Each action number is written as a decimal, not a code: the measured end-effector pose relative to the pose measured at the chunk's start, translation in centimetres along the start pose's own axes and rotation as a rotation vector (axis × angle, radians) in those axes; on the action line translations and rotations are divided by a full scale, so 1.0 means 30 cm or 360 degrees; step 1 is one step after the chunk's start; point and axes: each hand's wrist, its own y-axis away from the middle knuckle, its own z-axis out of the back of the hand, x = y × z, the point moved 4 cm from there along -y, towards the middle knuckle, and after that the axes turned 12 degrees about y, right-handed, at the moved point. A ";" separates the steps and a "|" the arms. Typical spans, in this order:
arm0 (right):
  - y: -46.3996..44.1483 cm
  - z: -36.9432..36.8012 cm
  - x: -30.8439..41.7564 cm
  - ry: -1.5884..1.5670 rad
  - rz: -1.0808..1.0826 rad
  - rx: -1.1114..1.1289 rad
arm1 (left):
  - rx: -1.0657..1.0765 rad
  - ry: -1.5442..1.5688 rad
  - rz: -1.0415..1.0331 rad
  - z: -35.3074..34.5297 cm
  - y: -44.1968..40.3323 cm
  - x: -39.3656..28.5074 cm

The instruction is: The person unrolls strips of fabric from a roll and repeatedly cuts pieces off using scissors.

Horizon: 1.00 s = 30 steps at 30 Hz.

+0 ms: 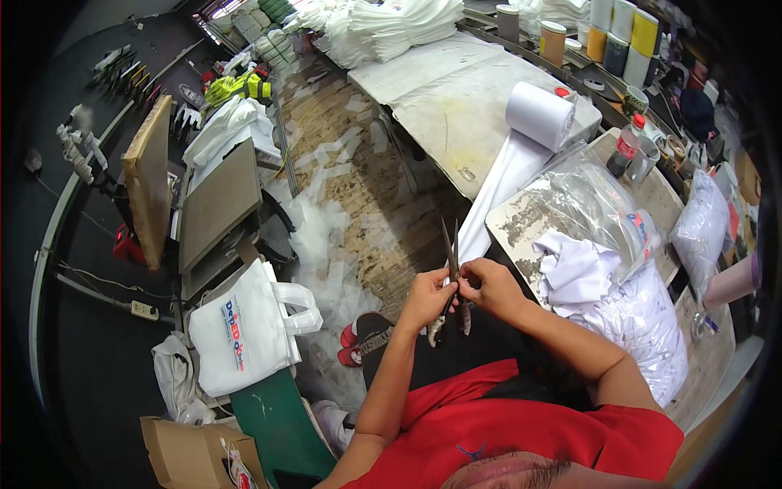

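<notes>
A pair of dark metal scissors (451, 248) points blades up in front of my body, the blades slightly apart. Its handles look wrapped in pale material and hang below my hands. My left hand (427, 300) is closed around the scissors near the pivot. Close beside it, my right hand (494, 287) has its fingertips pinched together against the scissors; what they pinch is too small to make out. Behind the blades, a white fabric strip (498, 186) runs down from a fabric roll (538, 116) on the table; its lower end is hidden by my hands.
A long work table (444, 98) carries stacked white cloth (387, 28). To the right, a side table (521, 213) holds crumpled white fabric (574, 269), clear plastic and a cola bottle (626, 147). Printed white bags (244, 330) and a press (218, 208) stand left. Scraps cover the floor.
</notes>
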 end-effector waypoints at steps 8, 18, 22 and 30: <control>0.001 -0.008 0.000 0.0024 -0.0076 0.0029 | -0.0037 -0.0064 -0.0049 -0.008 0.002 0.004; 0.005 -0.010 -0.017 -0.0261 -0.0385 0.0126 | -0.0035 -0.0068 -0.0044 -0.012 -0.016 0.013; 0.005 -0.012 -0.018 -0.0223 -0.0376 0.0122 | -0.0058 -0.0118 -0.0074 -0.022 -0.010 -0.002; 0.025 -0.048 -0.041 -0.0339 -0.0452 0.0035 | -0.0156 -0.0432 -0.0150 -0.025 -0.011 0.004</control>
